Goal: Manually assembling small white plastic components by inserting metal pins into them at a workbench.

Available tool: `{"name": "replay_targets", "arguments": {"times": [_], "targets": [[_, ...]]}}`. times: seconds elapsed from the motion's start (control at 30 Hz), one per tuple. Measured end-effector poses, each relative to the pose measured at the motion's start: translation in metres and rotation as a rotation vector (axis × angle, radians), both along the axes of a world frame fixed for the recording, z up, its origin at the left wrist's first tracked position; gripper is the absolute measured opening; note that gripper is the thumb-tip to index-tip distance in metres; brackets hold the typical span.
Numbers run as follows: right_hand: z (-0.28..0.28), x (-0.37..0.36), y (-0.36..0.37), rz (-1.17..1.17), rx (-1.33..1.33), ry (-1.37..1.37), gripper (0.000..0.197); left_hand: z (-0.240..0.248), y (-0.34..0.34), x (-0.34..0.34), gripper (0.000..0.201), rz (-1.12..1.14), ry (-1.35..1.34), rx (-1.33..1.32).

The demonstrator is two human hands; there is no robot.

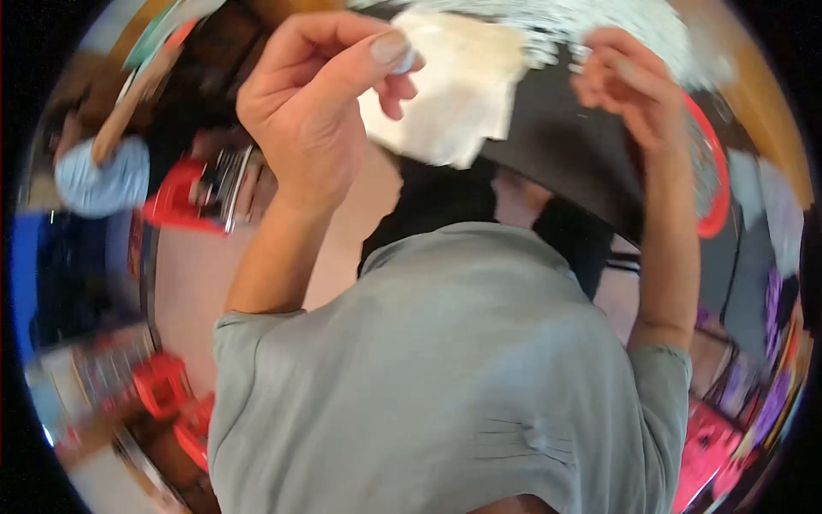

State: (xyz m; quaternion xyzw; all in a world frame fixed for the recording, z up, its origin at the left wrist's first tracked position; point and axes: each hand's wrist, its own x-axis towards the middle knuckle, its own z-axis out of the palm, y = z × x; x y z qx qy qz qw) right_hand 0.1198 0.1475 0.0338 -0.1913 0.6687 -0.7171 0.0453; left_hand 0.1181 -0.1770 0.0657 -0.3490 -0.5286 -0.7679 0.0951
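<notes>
My left hand [321, 98] is raised at the upper left, thumb and forefinger pinched on a small bluish-white piece [405, 62]. Most of that piece is hidden behind the thumb, so its kind cannot be told. At the upper right my right hand [629, 86] is held up over the dark table [565, 141], blurred, with its fingers curled in. A pale speck shows at its fingertips, too smeared to name. Between the hands a cream sheet [454, 81], cloth or paper, hangs over the table's near edge. Beyond it spreads a heap of small white pieces [616, 21].
A red-rimmed round container [717, 206] stands right of my right forearm. On the left are a red stool or crate [180, 201] with things on it and another person in a light blue top [103, 176]. More red stools [161, 384] stand at lower left.
</notes>
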Motion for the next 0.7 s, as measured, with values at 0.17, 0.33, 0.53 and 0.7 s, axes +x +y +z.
{"name": "replay_targets", "arguments": {"times": [0.17,0.33,0.53,0.7], "targets": [[-0.010,-0.028,0.008,0.016,-0.025,0.018,0.046,-0.116,-0.100,0.028,0.008,0.412,-0.705,0.235],[-0.010,-0.028,0.008,-0.134,-0.003,0.003,0.039,-0.287,-0.129,0.047,0.009,0.304,-1.323,0.077],[0.012,-0.011,-0.009,-0.274,0.000,-0.020,0.033,-0.396,-0.093,-0.007,0.006,0.090,-1.581,0.046],[0.023,0.020,-0.023,-0.222,0.039,0.025,0.034,-0.379,-0.027,-0.096,0.023,0.129,-1.470,0.291]]}}
